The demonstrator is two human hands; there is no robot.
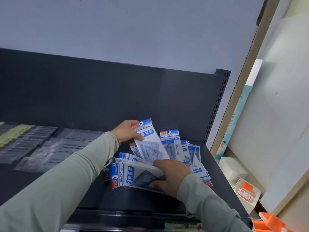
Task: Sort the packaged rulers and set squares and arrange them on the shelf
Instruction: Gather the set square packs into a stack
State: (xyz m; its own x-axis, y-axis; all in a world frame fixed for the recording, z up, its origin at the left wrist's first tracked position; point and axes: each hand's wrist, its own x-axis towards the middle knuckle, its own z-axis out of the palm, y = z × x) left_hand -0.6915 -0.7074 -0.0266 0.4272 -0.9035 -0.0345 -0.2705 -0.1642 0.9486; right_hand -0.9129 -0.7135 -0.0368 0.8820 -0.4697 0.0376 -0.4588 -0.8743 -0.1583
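Gripping one set-square packet [149, 141], the left hand [127, 132] is beside the right hand [170, 176], which clutches several overlapped packets [127, 175].

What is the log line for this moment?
left hand holds raised packet | right hand grips front packet | more packets lie on shelf

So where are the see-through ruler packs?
In the head view, the clear plastic ruler packs lie flat on the dark shelf, left of the blue-and-white set square packets.
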